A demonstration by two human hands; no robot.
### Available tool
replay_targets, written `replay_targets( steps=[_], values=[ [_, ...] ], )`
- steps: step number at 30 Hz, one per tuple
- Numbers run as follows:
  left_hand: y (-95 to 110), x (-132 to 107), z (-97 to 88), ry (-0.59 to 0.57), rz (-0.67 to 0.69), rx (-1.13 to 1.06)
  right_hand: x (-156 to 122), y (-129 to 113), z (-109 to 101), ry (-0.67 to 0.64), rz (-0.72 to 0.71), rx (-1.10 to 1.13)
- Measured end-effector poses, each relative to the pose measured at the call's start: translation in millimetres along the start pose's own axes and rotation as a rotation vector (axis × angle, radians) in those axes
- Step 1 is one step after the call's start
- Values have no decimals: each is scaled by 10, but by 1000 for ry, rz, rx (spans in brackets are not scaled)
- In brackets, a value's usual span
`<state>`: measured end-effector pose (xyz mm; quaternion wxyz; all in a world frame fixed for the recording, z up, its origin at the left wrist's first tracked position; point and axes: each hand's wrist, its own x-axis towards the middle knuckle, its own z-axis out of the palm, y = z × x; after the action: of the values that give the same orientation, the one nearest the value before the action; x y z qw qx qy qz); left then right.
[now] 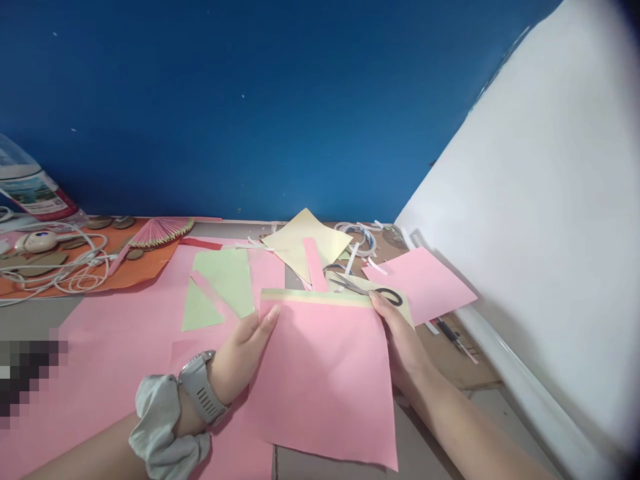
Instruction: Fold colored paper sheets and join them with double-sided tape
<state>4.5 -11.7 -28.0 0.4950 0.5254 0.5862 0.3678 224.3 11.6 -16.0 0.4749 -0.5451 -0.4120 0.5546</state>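
Note:
Between my two hands is a pink paper sheet point(325, 380) with a green and cream band along its top edge. My left hand point(253, 340) grips its left side, thumb on the front and fingers hidden behind. My right hand point(403, 337) pinches the upper right corner the same way. Just beyond that corner lies a pair of scissors point(389, 295) with dark handles. Behind the sheet's top edge are a cream paper square point(285, 243) and a pink paper strip point(314, 263). A light green paper piece point(235, 273) lies left of the sheet.
A pleated pink paper fan point(163, 231) sits on orange paper point(150, 270) at the left, near a tangled white cable point(75, 283) and a tilted bottle point(37, 187). Tape rolls point(369, 243), another pink sheet point(425, 283) and a pen point(453, 337) lie right. A blue wall point(300, 100) stands behind.

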Motion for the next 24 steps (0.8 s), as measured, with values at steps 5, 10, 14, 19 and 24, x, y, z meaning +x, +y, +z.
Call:
replay_targets(
  steps=[5,10,14,19,24],
  values=[
    [-13,5,4,-30,31,26,-1,-58,-17,-140,40,107],
    [9,-5,-11,-50,-19,-18,-52,-106,6,-103,30,113],
    [28,-5,-3,-34,-18,-27,-85,-95,48,-102,36,91],
    [40,-22,2,-35,33,15,-5,-116,-11,-87,-34,-11],
    [58,-182,26,-357,317,45,85,-163,-111,-217,-49,-73]
  ],
)
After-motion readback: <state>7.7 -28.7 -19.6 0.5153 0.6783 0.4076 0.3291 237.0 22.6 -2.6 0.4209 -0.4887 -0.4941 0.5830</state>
